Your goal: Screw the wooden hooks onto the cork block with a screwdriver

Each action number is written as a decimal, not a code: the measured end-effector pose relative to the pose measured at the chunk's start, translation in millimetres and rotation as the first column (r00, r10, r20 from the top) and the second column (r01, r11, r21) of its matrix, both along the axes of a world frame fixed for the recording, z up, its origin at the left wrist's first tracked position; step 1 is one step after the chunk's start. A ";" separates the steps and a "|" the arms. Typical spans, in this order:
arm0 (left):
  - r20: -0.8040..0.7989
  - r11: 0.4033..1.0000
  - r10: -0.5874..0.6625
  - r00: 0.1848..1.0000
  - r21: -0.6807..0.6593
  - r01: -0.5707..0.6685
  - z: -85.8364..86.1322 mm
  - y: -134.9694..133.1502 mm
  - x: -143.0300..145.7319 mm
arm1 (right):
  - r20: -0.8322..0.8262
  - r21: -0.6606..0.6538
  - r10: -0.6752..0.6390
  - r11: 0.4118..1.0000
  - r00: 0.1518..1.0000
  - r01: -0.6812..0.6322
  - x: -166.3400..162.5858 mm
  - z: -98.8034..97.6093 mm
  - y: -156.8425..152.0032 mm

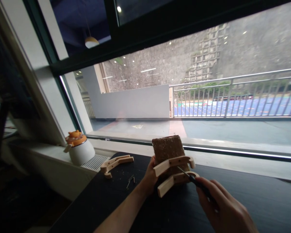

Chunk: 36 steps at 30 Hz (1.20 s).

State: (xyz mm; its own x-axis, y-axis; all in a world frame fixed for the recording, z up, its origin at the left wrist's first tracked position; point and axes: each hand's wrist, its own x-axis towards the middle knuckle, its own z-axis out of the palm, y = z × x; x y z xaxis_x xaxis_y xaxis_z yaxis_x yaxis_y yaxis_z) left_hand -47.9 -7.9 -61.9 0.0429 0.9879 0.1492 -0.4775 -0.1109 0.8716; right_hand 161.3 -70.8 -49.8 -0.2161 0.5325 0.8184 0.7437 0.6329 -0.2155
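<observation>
My left hand (149, 176) grips the left side of a brown board (168, 149) that stands upright on the black table (244, 194). Two pale curved wooden pieces (174, 161) are fixed across the board's front. My right hand (223, 207) is closed round a black-handled screwdriver (194, 181), whose thin tip touches the board between the two wooden pieces.
Another pair of curved wooden pieces (116, 163) lies on the table to the left, with a small metal part (130, 181) beside it. A white pot with an orange lid (79, 145) stands on the window sill by a vent grille (95, 161). A large window (184, 81) is straight ahead.
</observation>
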 end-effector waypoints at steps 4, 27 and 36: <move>0.005 0.997 -0.041 0.999 -0.072 0.041 -0.5 -0.4 -1.6 | 0.024 0.002 0.066 0.998 0.998 -0.066 -3.2 -6.6 1.8; -0.044 0.996 0.010 0.999 -0.092 -0.014 -7.5 -0.6 4.0 | 0.178 0.051 0.018 0.998 0.984 -0.027 -1.5 -6.7 -1.3; -0.134 0.998 0.052 0.990 -0.011 -0.054 -1.4 -4.1 5.3 | -0.035 -0.225 -0.106 0.970 0.994 0.096 -7.9 -4.2 -3.6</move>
State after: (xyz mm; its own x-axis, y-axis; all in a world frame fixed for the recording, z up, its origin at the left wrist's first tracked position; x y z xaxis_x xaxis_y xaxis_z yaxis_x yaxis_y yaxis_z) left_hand -42.6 -12.0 -63.3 0.0091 0.9913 0.1315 -0.3505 -0.1200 0.9288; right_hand 153.4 -74.3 -54.0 -0.1161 0.7194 0.6848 0.7871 0.4871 -0.3783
